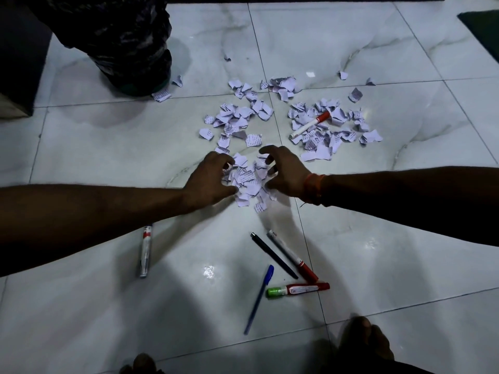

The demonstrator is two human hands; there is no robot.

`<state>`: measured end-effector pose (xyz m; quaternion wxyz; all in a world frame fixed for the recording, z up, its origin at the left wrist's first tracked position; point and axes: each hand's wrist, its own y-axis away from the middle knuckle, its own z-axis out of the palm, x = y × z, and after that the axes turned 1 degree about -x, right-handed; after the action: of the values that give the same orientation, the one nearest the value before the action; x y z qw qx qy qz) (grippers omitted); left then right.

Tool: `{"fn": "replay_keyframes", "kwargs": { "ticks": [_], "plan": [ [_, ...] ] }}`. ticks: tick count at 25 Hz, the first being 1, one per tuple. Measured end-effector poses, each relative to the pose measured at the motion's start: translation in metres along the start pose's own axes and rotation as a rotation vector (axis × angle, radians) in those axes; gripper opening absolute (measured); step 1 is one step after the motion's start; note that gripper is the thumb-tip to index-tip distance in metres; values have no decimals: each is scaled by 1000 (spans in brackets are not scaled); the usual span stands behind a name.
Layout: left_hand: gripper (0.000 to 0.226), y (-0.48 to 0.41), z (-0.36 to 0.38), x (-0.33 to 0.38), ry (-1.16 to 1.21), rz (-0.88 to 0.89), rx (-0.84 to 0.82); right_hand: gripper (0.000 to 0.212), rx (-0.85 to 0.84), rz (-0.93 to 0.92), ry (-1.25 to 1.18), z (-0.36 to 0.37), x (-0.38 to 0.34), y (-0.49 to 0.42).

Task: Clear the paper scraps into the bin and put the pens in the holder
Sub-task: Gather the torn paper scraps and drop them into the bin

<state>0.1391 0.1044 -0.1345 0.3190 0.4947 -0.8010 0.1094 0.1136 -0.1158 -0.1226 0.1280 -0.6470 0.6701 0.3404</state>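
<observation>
- Fingers of our left hand [209, 179] and right hand [283, 175] are curling loosely, spread, cupping a small heap of paper scraps [247, 182] lying directly between them on the tiled floor [108, 147].
- We are pressing in from both sides, neither hand gripping anything yet.
- We judge the lined bin [127, 44] is waiting toward the floor's far left, nearer our left hand.

Torn white paper scraps [247, 182] with printed text lie scattered in clusters on the tiled floor, a red-and-white marker [310, 125] among the far ones, while a blue pen [259, 298], black pen [274, 255] and three more markers [293, 257] lie nearer, bin [127, 44] far left.
</observation>
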Motion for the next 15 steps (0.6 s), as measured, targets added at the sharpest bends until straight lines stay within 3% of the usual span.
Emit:
{"fn": "replay_keyframes", "kwargs": {
  "ticks": [3, 6, 9, 13, 15],
  "plan": [
    [98, -9, -16, -18, -40, -107, 27, 99, 4, 142, -2, -14, 11, 5],
    [130, -11, -18, -26, -120, -153, -104, 114, -83, 222, 90, -2, 16, 24],
    [121, -3, -1, -14, -113, -98, -165, 108, -97, 181, 112, 20, -1, 26],
    [96, -10, 8, 12, 156, 28, -42, 76, 35, 113, 64, 23, -32, -8],
    [100, -23, 1, 10, 150, -26, -7, 77, 104, 116, 17, 16, -34, -26]
  ]
}}
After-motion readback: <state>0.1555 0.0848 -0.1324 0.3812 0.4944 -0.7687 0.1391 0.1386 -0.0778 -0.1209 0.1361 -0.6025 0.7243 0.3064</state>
